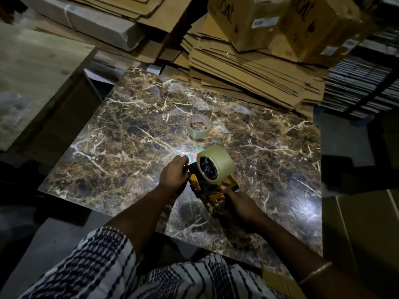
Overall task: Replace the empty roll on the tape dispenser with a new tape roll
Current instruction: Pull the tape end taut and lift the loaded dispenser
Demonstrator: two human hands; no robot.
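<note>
The dispenser (212,186), black with yellow side plates, is held just above the near middle of a marble-patterned table (121,130). A full roll (216,164) of tan tape sits on its hub at the far end, the black hub visible through the roll's open centre. The right hand (241,203) is closed around the dispenser's handle end, which it largely hides. The left hand (174,172) is curled at the dispenser's left edge, fingertips pinched at the yellow plate; what exactly they pinch cannot be made out. Just beyond the left hand, partly hidden by the roll, lies a small round disc (194,155) with pale blue and red print, too glared to read. Farther back on the table stands a near-empty core (199,129), clear with faint red printing that is illegible. Lighting is dim, with bright glare patches on the table. Behind the table rise stacks of flattened cardboard (248,67), and on them a box (244,18) printed with large letters that appear to read "boat", plus a white label too small to read. A striped sleeve (92,264) fills the lower edge.
</note>
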